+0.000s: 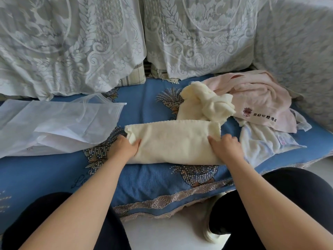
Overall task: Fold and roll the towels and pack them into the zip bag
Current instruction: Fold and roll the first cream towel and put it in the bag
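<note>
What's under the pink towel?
The pink towel lies over a white cloth and touches a crumpled cream towel, all on the blue cover. Anything under its middle is hidden.

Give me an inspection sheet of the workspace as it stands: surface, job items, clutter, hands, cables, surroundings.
Surface: blue patterned sofa cover with lace trim.
Job's things: cream towel folded into a long band, being worked; second cream towel crumpled behind it; pink towel and white towel unfolded at right; zip bag lying flat at left.
Clutter: nothing seen.
Hands: left hand and right hand both grip the folded cream towel.
Cables: nothing seen.
Surroundings: lace-covered cushions behind; person's dark-clothed knees below.
</note>
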The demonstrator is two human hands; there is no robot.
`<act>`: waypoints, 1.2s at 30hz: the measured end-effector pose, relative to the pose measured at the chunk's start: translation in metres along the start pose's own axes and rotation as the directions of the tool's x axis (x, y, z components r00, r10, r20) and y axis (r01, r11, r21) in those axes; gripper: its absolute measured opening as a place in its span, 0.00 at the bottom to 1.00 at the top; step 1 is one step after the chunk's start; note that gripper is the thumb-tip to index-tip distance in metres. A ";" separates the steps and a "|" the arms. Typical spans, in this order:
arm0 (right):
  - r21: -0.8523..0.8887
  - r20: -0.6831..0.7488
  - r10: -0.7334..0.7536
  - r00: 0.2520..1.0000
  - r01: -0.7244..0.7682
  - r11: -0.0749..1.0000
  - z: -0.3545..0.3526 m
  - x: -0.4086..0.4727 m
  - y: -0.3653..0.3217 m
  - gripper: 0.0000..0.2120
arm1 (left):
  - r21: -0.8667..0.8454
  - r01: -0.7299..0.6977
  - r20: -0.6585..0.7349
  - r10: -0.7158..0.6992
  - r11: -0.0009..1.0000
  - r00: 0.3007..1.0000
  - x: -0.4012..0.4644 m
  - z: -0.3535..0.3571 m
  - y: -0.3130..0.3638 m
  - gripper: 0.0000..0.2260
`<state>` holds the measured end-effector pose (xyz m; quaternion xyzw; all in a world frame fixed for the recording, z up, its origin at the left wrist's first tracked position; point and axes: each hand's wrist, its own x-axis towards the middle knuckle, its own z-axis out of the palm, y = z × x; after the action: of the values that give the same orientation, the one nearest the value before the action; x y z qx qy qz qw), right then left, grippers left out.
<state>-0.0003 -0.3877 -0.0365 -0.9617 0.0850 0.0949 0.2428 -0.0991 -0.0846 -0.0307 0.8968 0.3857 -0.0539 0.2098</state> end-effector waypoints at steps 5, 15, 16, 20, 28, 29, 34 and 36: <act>0.368 -0.038 -0.157 0.987 0.159 0.916 -0.016 -0.014 -0.015 0.15 | -0.607 -0.068 -0.009 0.079 0.791 0.997 -0.010 -0.015 -0.005 0.18; -0.097 -0.088 -0.128 0.988 0.119 0.988 0.002 -0.048 0.009 0.28 | -0.328 0.000 0.096 0.033 0.945 0.995 -0.044 -0.008 -0.043 0.29; -0.170 -0.189 -0.262 0.946 0.232 0.958 0.005 -0.057 0.003 0.29 | -0.390 0.012 0.105 0.032 0.921 0.994 -0.045 -0.011 -0.044 0.33; -0.253 -0.211 -0.822 0.529 0.783 0.569 0.035 -0.106 -0.045 0.23 | -0.526 -0.045 0.128 0.131 0.849 0.983 -0.055 -0.016 -0.043 0.38; -0.110 0.354 -0.663 0.660 0.733 0.672 0.095 -0.129 -0.094 0.28 | -0.471 -0.210 -0.098 0.186 0.857 0.978 -0.091 -0.019 -0.021 0.37; 0.073 0.318 -0.662 0.679 0.678 0.731 0.084 -0.127 -0.094 0.27 | -0.423 -0.231 -0.126 0.196 0.876 0.973 -0.098 -0.020 -0.013 0.38; 0.807 0.318 -0.352 0.880 -0.057 0.588 0.019 -0.096 -0.068 0.16 | -0.255 -0.450 -0.096 0.441 0.856 0.892 -0.131 0.001 0.051 0.39; 0.750 0.407 -0.331 0.851 -0.104 0.653 0.008 -0.087 -0.055 0.15 | -0.215 -0.461 0.047 0.481 0.861 0.876 -0.141 0.023 0.073 0.38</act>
<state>-0.0740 -0.3257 0.0009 -0.7168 -0.0139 0.2862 0.6357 -0.1438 -0.2334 0.0096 0.9347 0.1473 -0.0066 0.3234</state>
